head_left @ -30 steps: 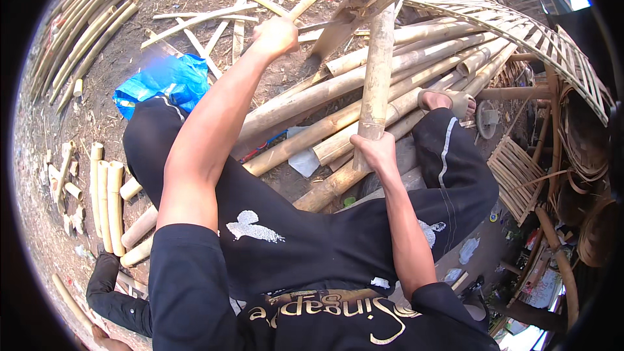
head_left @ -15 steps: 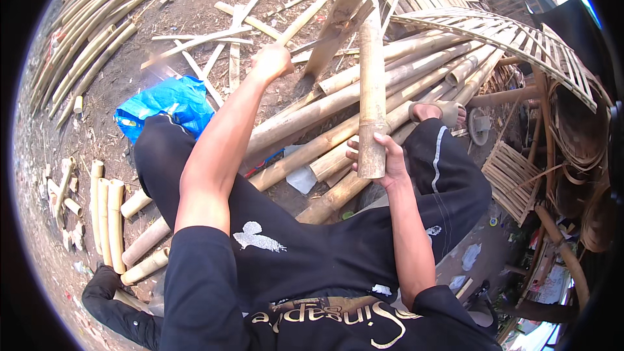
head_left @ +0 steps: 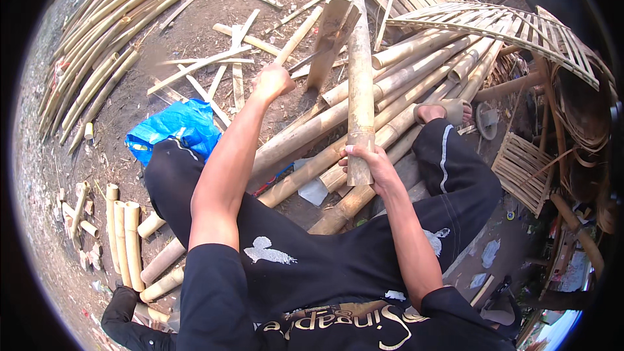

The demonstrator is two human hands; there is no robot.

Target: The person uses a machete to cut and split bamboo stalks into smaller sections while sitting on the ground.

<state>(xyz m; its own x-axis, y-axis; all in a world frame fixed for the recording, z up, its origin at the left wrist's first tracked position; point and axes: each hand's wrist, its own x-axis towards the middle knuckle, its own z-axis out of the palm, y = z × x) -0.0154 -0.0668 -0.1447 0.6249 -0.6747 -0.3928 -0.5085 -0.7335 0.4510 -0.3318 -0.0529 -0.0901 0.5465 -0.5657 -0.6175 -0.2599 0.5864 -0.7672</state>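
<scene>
Fingers of your right hand (head_left: 383,171) were closed around the near end of a pale bamboo tube (head_left: 361,84), thumb across its upper face. The left hand (head_left: 273,81) was clenched in a fist; a pale stick (head_left: 300,36) showed just beyond it, though whether it was gripped could not be determined. Work was conducted outdoors on bare brown soil (head_left: 195,19) strewn with chips. Crossed strips (head_left: 238,81) lay past your left hand, and a blue plastic sheet (head_left: 175,127) was bunched beside your left knee. Long poles (head_left: 305,120) ran diagonally beyond your lap, passing beneath the tube in view. Further poles (head_left: 97,68) were stacked at far left, with short cut lengths (head_left: 133,240) nearer you. A lattice panel (head_left: 507,23) stretched across the far right. As to pose, you sat with knees spread. Your left arm reached forward, nearly straight; your right forearm slanted inward, presenting the tube lengthwise away from you, its far end beside a broad, curved brown piece (head_left: 325,42).
</scene>
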